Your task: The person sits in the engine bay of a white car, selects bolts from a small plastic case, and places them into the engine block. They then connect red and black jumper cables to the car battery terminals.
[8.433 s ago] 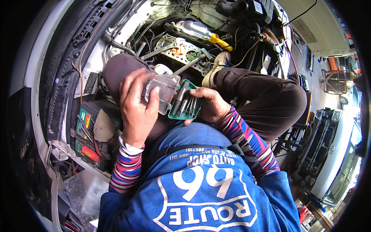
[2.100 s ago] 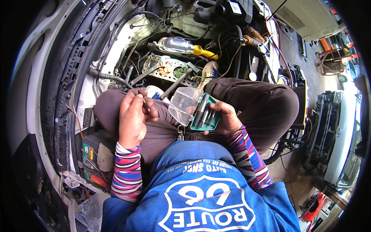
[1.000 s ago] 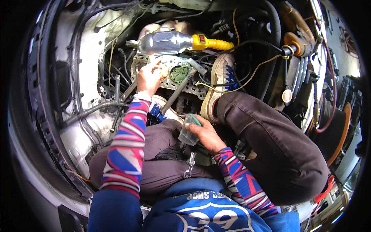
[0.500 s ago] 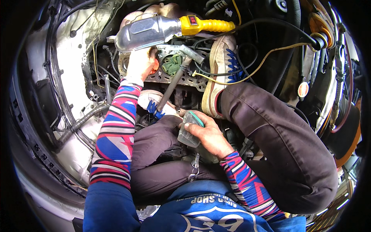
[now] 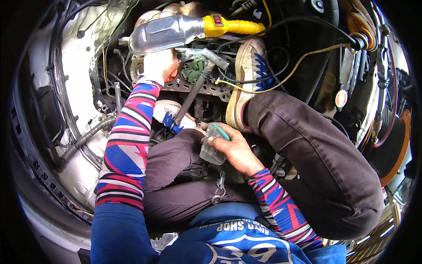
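My left hand is over the engine block, its fingers curled in and partly hidden. It is closed beside a bright orange-red piece; what the fingertips hold cannot be made out. A crumpled green cloth fills the round bore to its right. In my right hand is a small clear plastic container with a teal edge, tilted above my lap, thumb across its side. A grey T-shaped steel tool leans between the block and my shoe.
A work lamp with a yellow handle lies across the block, just beyond my left hand. A black cable and a yellowish cord loop on the right. My shoes stand among engine parts; a ribbed hose runs at left.
The view has shifted slightly. My left hand has turned, its fingers curling further down by the orange-red piece. My right hand keeps the container in much the same place.
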A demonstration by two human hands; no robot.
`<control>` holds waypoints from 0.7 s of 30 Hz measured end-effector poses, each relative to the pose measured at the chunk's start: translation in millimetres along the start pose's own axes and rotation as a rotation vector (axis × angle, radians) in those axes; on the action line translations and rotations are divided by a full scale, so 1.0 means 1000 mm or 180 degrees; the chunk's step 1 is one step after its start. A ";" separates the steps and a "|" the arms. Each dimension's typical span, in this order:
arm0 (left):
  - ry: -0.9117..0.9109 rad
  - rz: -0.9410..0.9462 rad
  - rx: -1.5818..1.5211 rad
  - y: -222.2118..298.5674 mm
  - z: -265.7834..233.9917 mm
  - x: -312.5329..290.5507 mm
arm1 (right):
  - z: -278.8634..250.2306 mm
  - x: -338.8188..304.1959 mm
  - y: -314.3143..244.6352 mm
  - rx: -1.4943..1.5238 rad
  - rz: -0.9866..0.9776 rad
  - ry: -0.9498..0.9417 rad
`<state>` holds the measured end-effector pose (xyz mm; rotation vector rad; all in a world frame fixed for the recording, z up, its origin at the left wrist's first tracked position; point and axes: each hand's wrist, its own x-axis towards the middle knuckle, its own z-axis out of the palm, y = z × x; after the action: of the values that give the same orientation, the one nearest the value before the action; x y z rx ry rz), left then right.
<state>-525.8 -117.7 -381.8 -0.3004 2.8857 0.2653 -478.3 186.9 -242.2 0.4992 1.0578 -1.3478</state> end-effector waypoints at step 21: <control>0.0565 -0.0560 -0.1504 -0.009 0.030 -0.030 | 0.005 -0.001 -0.002 0.0090 -0.0046 -0.0146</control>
<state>-488.9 -114.6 -404.1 -0.6841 2.9050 0.9323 -478.9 182.8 -238.6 0.4801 1.0077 -1.3826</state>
